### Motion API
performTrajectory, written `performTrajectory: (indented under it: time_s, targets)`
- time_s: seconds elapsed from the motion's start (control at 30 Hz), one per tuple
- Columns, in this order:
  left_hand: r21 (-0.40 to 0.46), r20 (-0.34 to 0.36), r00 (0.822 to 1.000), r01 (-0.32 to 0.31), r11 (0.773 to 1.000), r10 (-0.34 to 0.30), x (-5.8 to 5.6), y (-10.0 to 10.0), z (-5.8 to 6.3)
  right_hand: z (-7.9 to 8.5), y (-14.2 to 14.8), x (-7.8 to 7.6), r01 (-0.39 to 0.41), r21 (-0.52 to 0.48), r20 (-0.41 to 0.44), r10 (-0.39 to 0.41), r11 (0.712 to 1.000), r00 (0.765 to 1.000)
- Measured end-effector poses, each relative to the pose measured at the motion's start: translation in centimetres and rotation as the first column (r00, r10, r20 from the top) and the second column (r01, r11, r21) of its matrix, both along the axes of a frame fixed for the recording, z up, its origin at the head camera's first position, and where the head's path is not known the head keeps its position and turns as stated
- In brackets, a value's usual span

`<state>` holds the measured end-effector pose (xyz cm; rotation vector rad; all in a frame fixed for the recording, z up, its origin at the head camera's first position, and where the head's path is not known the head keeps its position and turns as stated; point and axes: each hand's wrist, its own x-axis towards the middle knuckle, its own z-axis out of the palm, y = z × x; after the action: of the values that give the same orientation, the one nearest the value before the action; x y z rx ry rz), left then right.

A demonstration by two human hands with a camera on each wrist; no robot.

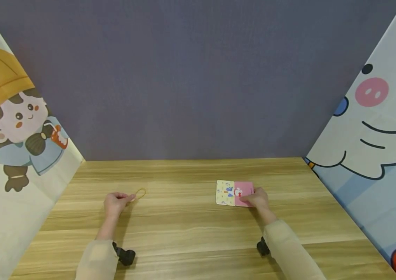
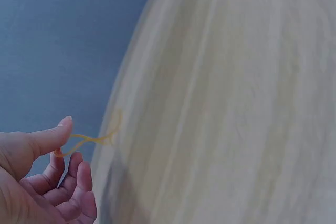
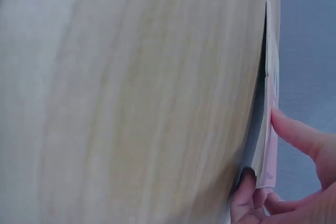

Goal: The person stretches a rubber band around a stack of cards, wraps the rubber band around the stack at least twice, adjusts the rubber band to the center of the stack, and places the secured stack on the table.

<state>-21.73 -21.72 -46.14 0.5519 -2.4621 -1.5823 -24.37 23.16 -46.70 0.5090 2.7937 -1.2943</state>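
Observation:
My left hand (image 1: 116, 203) is over the left part of the table, pinching a yellow rubber band (image 2: 90, 139) between thumb and forefinger. The band's loop sticks out beyond the fingertips, twisted across itself in the left wrist view. Right of centre, my right hand (image 1: 259, 199) grips the right edge of a small booklet (image 1: 231, 193), thumb on top and fingers underneath. One half of the booklet is pale yellow with little cartoon figures, the other pink with a white rabbit. Seen edge-on in the right wrist view, it stands slightly off the tabletop along the gripped side.
A wood-grain table (image 1: 184, 241) spreads under both hands. Behind it rises a dark grey panel (image 1: 198, 77). Cartoon-printed walls flank it, a child in a yellow hat (image 1: 2, 81) on the left and a white animal with a pink snout (image 1: 372, 92) on the right.

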Motion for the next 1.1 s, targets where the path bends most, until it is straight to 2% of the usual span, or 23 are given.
performTrajectory:
  time_s: [0.27, 0.4, 0.5, 0.57, 0.67, 0.73, 0.83, 0.93, 1.0, 1.1]
  targets:
    - [0.179, -0.004, 0.999, 0.041, 0.983, -0.041, 0.4, 1.0, 1.4, 0.1, 0.5, 0.1, -0.015, -0.081, 0.031, 0.017, 0.997, 0.999]
    - [0.248, -0.010, 0.999, 0.033, 0.968, -0.031, 0.8, 1.7, 1.9, 0.4, 0.6, 0.2, -0.028, -0.147, 0.026, 0.033, 0.989, 0.999]
    - [0.271, -0.035, 0.999, 0.030, 0.962, -0.022, 0.9, 2.2, 1.6, 0.7, 0.8, 0.3, -0.026, -0.260, 0.036, 0.036, 0.965, 0.999]
    - [0.315, -0.049, 0.999, 0.016, 0.949, 0.000, 0.6, 2.2, 0.5, 1.0, 0.9, 0.5, -0.015, -0.337, 0.052, 0.035, 0.942, 0.998]
    - [0.391, -0.083, 0.996, 0.004, 0.920, 0.032, -0.5, 2.0, -2.1, 1.5, 1.1, 0.8, -0.019, -0.378, 0.061, 0.045, 0.926, 0.997]
    - [0.448, -0.093, 0.993, -0.019, 0.894, 0.067, -1.2, 1.9, -4.0, 1.7, 1.2, 1.0, -0.035, -0.369, 0.056, 0.060, 0.929, 0.997]
    - [0.510, -0.131, 0.988, -0.001, 0.860, 0.079, -1.9, 1.9, -5.6, 2.0, 1.4, 1.2, -0.062, -0.381, 0.036, 0.082, 0.923, 0.996]
    - [0.588, -0.164, 0.982, 0.025, 0.809, 0.089, -1.9, 2.5, -6.1, 1.9, 1.7, 1.3, -0.088, -0.404, 0.007, 0.099, 0.911, 0.995]
    - [0.631, -0.185, 0.978, 0.045, 0.774, 0.094, -1.8, 2.9, -6.0, 1.8, 1.8, 1.4, -0.100, -0.412, -0.022, 0.099, 0.906, 0.995]
    - [0.678, -0.236, 0.969, 0.109, 0.727, 0.075, -1.2, 3.5, -5.5, 1.6, 2.0, 1.5, -0.120, -0.414, -0.062, 0.104, 0.902, 0.993]
